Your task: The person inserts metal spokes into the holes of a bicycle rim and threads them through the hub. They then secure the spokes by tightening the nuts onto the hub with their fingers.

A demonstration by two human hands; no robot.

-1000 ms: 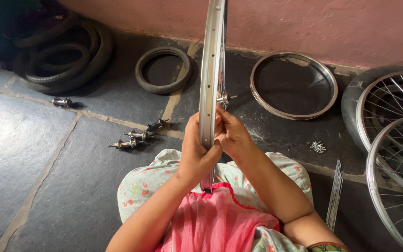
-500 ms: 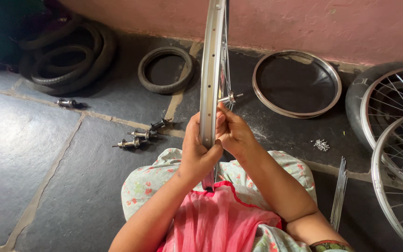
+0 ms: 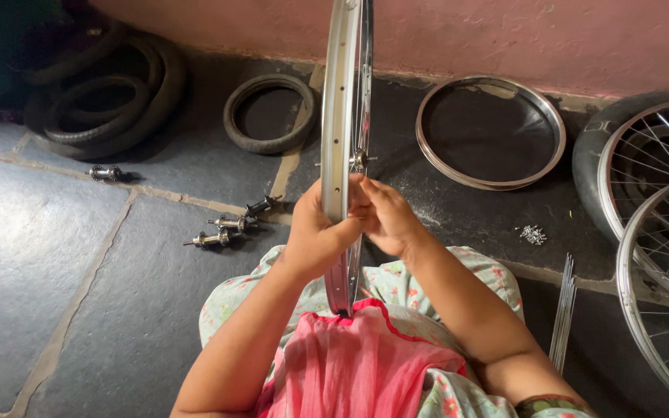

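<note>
Bare wheel rim (image 3: 340,116) stands upright on edge, lower end in the person's lap on pink cloth (image 3: 358,364), hub (image 3: 359,160) at centre with thin spokes. Left hand (image 3: 315,236) wraps the rim's left side, fingers curled round it. Right hand (image 3: 385,217) pinches something small by the rim, likely a spoke end; can't tell. Loose spokes (image 3: 563,313), nipples (image 3: 533,234), spare hubs (image 3: 230,224) on floor. Risk: rim tips sideways if left grip loosens; small part could drop.

1. A shiny silver wheel rim (image 3: 337,116) stands upright, seen edge-on, running from 12 o'clock down to the lap.
2. Its hub (image 3: 359,160) and thin spokes (image 3: 365,85) show just right of the rim.
</note>
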